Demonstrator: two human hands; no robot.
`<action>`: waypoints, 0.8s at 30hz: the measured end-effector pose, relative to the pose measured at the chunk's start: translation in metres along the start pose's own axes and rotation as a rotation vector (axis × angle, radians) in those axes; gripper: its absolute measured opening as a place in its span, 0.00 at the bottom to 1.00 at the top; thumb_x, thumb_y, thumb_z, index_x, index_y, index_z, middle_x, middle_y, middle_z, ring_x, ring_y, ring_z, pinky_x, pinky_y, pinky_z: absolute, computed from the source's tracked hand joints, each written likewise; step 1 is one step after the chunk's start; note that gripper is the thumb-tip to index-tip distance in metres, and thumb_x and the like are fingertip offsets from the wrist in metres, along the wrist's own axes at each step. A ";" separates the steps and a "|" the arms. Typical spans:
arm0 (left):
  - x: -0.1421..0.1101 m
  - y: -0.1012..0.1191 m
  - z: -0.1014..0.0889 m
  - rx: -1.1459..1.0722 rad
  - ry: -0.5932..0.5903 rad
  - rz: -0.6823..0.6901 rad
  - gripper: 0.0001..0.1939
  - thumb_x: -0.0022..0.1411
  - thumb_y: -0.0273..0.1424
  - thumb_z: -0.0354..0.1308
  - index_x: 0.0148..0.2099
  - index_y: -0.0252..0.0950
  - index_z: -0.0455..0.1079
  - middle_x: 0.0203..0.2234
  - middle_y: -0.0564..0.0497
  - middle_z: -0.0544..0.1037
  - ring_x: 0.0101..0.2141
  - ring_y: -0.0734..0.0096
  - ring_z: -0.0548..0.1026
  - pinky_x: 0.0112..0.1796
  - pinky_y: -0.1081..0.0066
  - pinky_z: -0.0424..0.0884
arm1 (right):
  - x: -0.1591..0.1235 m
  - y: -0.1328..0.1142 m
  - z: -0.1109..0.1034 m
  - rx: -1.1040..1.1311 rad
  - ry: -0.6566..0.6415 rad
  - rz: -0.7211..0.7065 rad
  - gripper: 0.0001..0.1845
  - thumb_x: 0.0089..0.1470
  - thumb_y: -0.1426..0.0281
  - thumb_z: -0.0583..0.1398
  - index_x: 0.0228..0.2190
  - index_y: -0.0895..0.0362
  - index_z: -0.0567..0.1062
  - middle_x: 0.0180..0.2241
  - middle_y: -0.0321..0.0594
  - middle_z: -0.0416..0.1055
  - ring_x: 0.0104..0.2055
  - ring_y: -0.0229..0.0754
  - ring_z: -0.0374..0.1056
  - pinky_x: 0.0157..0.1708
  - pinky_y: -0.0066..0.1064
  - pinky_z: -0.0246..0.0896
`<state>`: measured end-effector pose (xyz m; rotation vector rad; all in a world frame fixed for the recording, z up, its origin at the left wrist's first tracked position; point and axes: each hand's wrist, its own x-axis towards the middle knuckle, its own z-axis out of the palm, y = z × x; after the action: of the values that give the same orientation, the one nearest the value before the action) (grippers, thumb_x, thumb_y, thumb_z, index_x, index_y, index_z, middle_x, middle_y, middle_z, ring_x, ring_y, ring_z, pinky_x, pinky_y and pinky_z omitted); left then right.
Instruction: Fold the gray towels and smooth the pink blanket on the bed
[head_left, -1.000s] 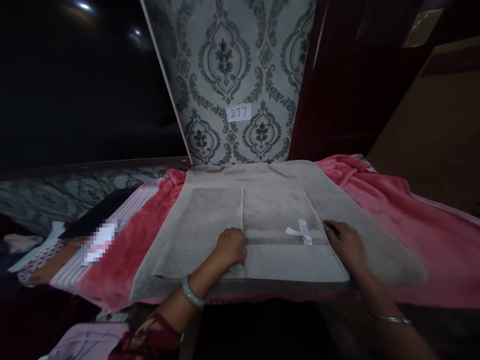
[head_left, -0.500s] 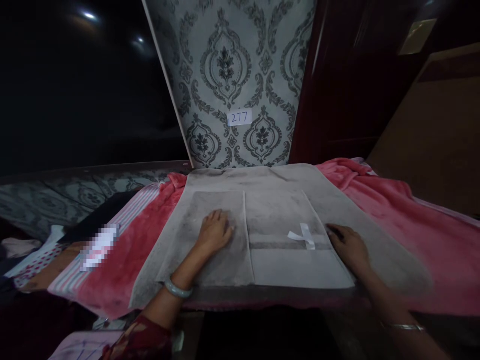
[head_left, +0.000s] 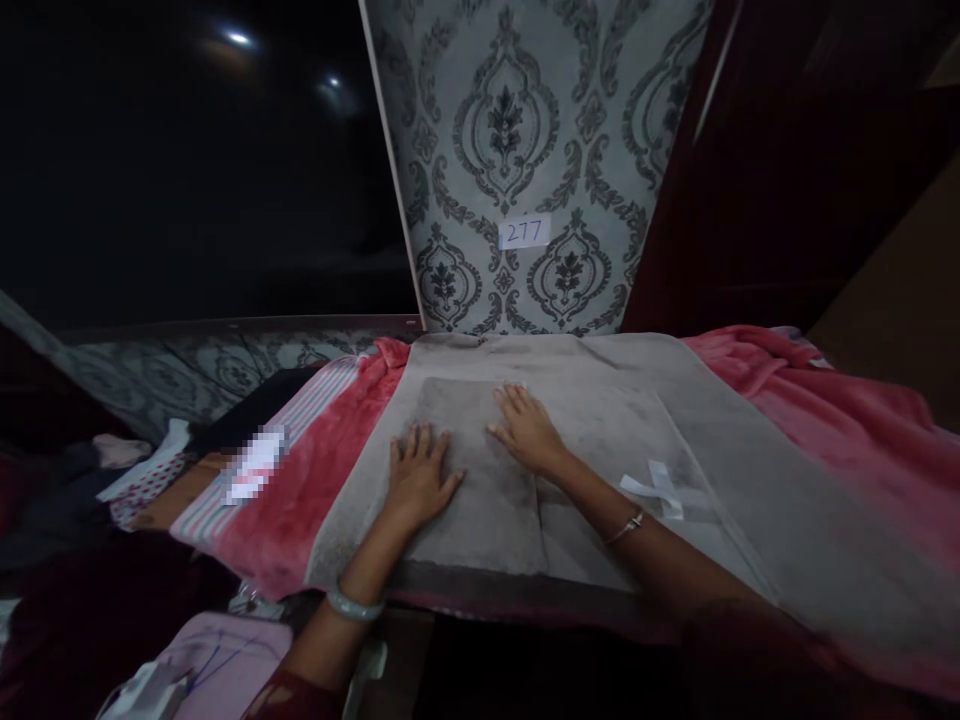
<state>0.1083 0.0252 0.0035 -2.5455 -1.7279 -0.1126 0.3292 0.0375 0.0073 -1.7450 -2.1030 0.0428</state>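
A grey towel (head_left: 615, 380) lies spread over a pink blanket (head_left: 847, 420). A folded part of the towel (head_left: 487, 500) sits on its near left side, and a white label (head_left: 660, 488) shows to the right of the fold. My left hand (head_left: 416, 475) lies flat on the folded part, fingers spread. My right hand (head_left: 525, 430) rests flat on the same fold further back, fingers stretched out, with its forearm crossing over the towel. Neither hand holds anything.
A patterned wall panel (head_left: 525, 150) with a paper tag reading 277 (head_left: 523, 232) stands behind the towel. Striped cloth (head_left: 300, 420) and other clothes (head_left: 142, 470) lie to the left. A pale pink item (head_left: 217, 660) sits at the near left.
My right hand left the towel's right edge and moved left onto the folded part. My left hand stayed flat on the fold. The view shifted so the towel sits further right.
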 end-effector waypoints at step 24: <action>-0.048 -0.073 0.009 -0.487 -0.062 -0.417 0.30 0.62 0.35 0.58 0.63 0.26 0.63 0.53 0.35 0.76 0.53 0.55 0.75 0.52 0.64 0.69 | 0.059 -0.030 0.032 -0.116 -0.197 -0.070 0.30 0.67 0.57 0.47 0.65 0.55 0.60 0.68 0.50 0.51 0.70 0.57 0.44 0.65 0.56 0.39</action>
<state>0.0231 0.0085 -0.0097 -2.4371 -2.4944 -0.5403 0.2826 0.0945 0.0035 -1.7956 -2.3490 0.0772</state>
